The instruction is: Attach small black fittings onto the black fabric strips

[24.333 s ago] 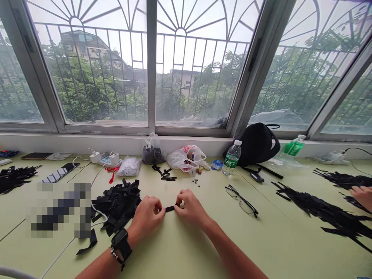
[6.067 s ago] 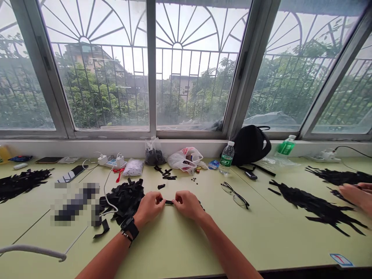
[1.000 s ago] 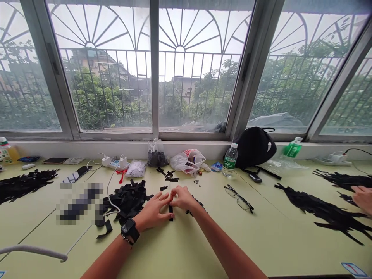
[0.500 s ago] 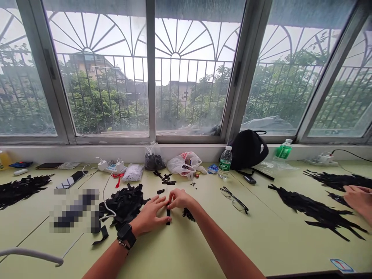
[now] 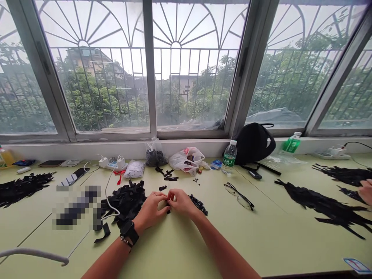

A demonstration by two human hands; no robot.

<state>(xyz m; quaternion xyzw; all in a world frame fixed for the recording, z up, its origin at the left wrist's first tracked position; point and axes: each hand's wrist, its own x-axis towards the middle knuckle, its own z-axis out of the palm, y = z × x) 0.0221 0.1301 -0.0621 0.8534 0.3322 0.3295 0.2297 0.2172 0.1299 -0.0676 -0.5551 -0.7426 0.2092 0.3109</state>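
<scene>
Black strip [image 5: 168, 212] gripped in fingers of left hand [image 5: 151, 208] and right hand [image 5: 182, 202]; many loose strips [image 5: 128, 199] heaped nearby; finished share impossible to tell.

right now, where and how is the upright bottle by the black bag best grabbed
Probably around its green label, coming from your side: the bottle stands upright, its broad middle faces you, and the black bag crowds it behind and rightward.
</scene>
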